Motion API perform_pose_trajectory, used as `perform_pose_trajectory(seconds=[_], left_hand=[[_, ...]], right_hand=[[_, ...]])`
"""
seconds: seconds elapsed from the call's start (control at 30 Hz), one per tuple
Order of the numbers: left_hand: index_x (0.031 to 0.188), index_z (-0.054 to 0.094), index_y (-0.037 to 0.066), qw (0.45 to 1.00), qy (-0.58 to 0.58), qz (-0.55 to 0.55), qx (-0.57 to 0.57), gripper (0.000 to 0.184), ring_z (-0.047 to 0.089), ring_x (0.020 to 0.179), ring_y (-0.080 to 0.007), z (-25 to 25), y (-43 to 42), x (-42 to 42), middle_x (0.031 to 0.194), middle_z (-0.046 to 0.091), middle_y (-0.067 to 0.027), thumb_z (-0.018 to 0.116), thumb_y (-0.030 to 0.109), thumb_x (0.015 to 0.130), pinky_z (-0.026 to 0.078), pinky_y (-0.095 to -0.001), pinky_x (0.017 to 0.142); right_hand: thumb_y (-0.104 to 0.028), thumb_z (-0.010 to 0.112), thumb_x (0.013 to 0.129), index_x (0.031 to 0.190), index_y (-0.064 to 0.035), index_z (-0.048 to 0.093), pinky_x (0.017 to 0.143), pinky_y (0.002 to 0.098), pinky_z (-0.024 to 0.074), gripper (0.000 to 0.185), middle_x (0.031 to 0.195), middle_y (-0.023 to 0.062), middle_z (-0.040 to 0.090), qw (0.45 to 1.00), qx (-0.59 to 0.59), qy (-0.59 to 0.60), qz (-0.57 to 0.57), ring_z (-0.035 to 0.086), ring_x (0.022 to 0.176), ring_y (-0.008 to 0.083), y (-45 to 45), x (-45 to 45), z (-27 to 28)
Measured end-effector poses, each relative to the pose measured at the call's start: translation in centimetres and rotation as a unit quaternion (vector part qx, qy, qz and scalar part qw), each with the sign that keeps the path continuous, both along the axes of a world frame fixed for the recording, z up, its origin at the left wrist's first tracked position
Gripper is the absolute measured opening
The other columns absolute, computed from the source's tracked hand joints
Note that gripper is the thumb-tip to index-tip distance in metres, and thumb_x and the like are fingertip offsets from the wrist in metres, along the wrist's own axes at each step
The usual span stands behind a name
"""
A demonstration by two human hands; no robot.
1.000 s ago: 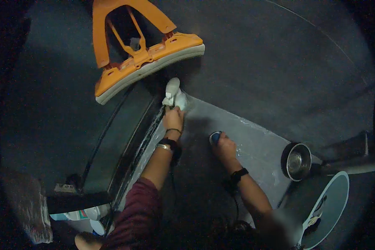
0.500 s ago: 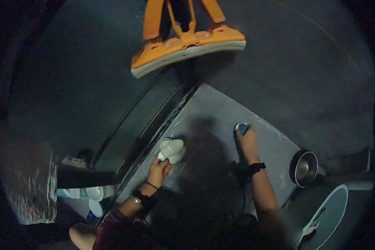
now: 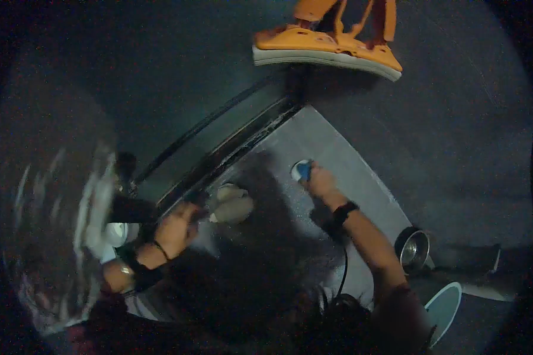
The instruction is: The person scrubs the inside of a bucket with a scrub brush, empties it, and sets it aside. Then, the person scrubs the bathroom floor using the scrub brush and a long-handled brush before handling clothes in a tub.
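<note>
- Left hand (image 3: 176, 229) seen at 8 o'clock from frame centre, fingers curled and blurred; whether anything is grasped cannot be told.
- White lump (image 3: 232, 205) set just beside those fingertips, at their 3 o'clock, on the grey slab (image 3: 352, 183); contact with the hand cannot be told. Exact kind of thing unclear.
- Right hand (image 3: 324, 182) seen at 3 o'clock, fingers closed around a blue-and-white scrubber (image 3: 302, 170), which is held low over the slab; pressing cannot be confirmed.
- Changed: a second ago the white lump was held at the slab's far corner; half a second ago it was back from there, fingers right against it. Now the hand is drawn off toward 8 o'clock, the lump left about where it was.
- Changed: scrubber shifted over the slab toward the dark rail (image 3: 228, 146), which runs from 9 to 12 o'clock.
- Changed: view swung, so the orange mop (image 3: 328, 42) is moved from 12 to 1 o'clock.
- Meaning: lump is probably let go or nearly so; the surface work is judged to be carried by the right hand.
- Around: metal pot (image 3: 413, 249) at 4 o'clock, bucket (image 3: 447, 309) beyond it toward 5.
</note>
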State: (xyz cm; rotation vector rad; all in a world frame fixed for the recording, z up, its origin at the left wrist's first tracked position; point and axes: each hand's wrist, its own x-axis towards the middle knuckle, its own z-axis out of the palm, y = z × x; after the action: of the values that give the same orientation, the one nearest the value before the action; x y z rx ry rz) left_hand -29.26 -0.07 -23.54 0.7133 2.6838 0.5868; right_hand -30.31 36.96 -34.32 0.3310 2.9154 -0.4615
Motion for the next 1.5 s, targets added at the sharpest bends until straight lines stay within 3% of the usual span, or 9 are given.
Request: perform_pose_trajectory(seconds=[0.27, 0.4, 0.5, 0.73, 0.9, 0.93, 1.23, 1.4, 1.5], left_hand=[[0.102, 0.051, 0.003, 0.978, 0.200, -0.039, 0.032, 0.038, 0.051, 0.083, -0.0345, 14.6, 0.3, -2.7, 0.090, 0.053, -0.0158, 0.057, 0.002, 0.064, 0.044, -0.0396, 0.072], [0.102, 0.052, 0.002, 0.968, 0.243, -0.067, 0.015, 0.038, 0.050, 0.080, -0.0335, 13.6, 0.7, -4.1, 0.087, 0.053, -0.0156, 0.056, 0.002, 0.064, 0.043, -0.0392, 0.071], [0.102, 0.052, 0.001, 0.962, 0.260, -0.083, 0.000, 0.038, 0.050, 0.078, -0.0327, 12.8, 1.0, -4.7, 0.084, 0.053, -0.0154, 0.055, 0.002, 0.064, 0.043, -0.0388, 0.070], [0.102, 0.053, -0.001, 0.953, 0.286, -0.095, -0.037, 0.039, 0.049, 0.073, -0.0310, 11.9, 1.1, -5.9, 0.079, 0.052, -0.0149, 0.053, 0.001, 0.064, 0.041, -0.0380, 0.068], [0.105, 0.051, -0.004, 0.905, 0.416, -0.065, -0.056, 0.041, 0.047, 0.069, -0.0299, 11.1, 1.2, -6.6, 0.074, 0.052, -0.0147, 0.051, 0.002, 0.065, 0.040, -0.0375, 0.066], [0.105, 0.050, -0.004, 0.938, 0.322, -0.096, -0.084, 0.041, 0.047, 0.070, -0.0306, 11.5, -0.2, -7.0, 0.074, 0.051, -0.0153, 0.051, 0.002, 0.064, 0.039, -0.0383, 0.067], [0.104, 0.049, -0.004, 0.940, 0.296, -0.139, -0.099, 0.037, 0.048, 0.075, -0.0326, 9.6, -2.7, -7.3, 0.080, 0.052, -0.0165, 0.050, 0.003, 0.068, 0.037, -0.0441, 0.071], [0.099, 0.052, -0.001, 0.941, 0.306, -0.126, -0.064, 0.033, 0.048, 0.073, -0.0298, 10.4, -1.5, -7.0, 0.077, 0.052, -0.0145, 0.054, 0.008, 0.067, 0.037, -0.0412, 0.070], [0.099, 0.050, -0.004, 0.944, 0.282, -0.150, -0.089, 0.034, 0.048, 0.070, -0.0291, 12.0, -0.5, -6.6, 0.076, 0.052, -0.0138, 0.053, 0.006, 0.067, 0.036, -0.0400, 0.068]], right_hand=[[-0.034, 0.065, 0.067, 0.100, 0.0014, 0.046, 0.074, 0.0400, 0.0454, 0.052, 0.091, 0.0211, 0.057, 0.998, 0.004, -0.028, -0.059, 0.056, 0.086, 0.0354, 1.9, -3.1, -1.1], [-0.038, 0.064, 0.067, 0.102, -0.0002, 0.047, 0.075, 0.0413, 0.0442, 0.054, 0.091, 0.0203, 0.057, 0.982, -0.005, -0.062, 0.175, 0.056, 0.085, 0.0353, -4.9, -5.2, -1.2], [-0.041, 0.064, 0.066, 0.101, 0.0002, 0.049, 0.074, 0.0412, 0.0445, 0.056, 0.092, 0.0203, 0.057, 0.988, -0.036, -0.015, 0.149, 0.056, 0.085, 0.0353, -3.1, -8.9, -0.6], [-0.045, 0.063, 0.065, 0.099, 0.0025, 0.050, 0.074, 0.0401, 0.0445, 0.060, 0.094, 0.0222, 0.057, 0.966, -0.029, 0.082, -0.245, 0.055, 0.087, 0.0359, 5.0, -16.7, -1.1], [-0.041, 0.061, 0.068, 0.098, 0.0039, 0.050, 0.074, 0.0408, 0.0446, 0.054, 0.091, 0.0228, 0.057, 0.997, -0.047, 0.040, -0.041, 0.056, 0.085, 0.0363, -0.6, -13.7, -1.0], [-0.040, 0.061, 0.069, 0.097, 0.0042, 0.051, 0.074, 0.0411, 0.0446, 0.053, 0.090, 0.0231, 0.058, 0.998, -0.046, 0.034, 0.005, 0.056, 0.085, 0.0365, -1.1, -13.2, -0.7], [-0.038, 0.061, 0.070, 0.096, 0.0025, 0.051, 0.074, 0.0404, 0.0458, 0.049, 0.088, 0.0238, 0.057, 0.949, -0.065, 0.129, -0.281, 0.057, 0.083, 0.0358, 3.4, -18.4, -0.9], [-0.033, 0.061, 0.069, 0.101, 0.0027, 0.049, 0.073, 0.0415, 0.0461, 0.049, 0.089, 0.0230, 0.057, 0.994, -0.055, 0.075, -0.055, 0.057, 0.081, 0.0364, -0.9, -13.7, 1.3], [-0.025, 0.059, 0.069, 0.098, 0.0022, 0.049, 0.071, 0.0407, 0.0469, 0.041, 0.089, 0.0209, 0.058, 0.988, 0.001, 0.084, -0.126, 0.058, 0.079, 0.0360, 2.6, -16.6, -1.9]])
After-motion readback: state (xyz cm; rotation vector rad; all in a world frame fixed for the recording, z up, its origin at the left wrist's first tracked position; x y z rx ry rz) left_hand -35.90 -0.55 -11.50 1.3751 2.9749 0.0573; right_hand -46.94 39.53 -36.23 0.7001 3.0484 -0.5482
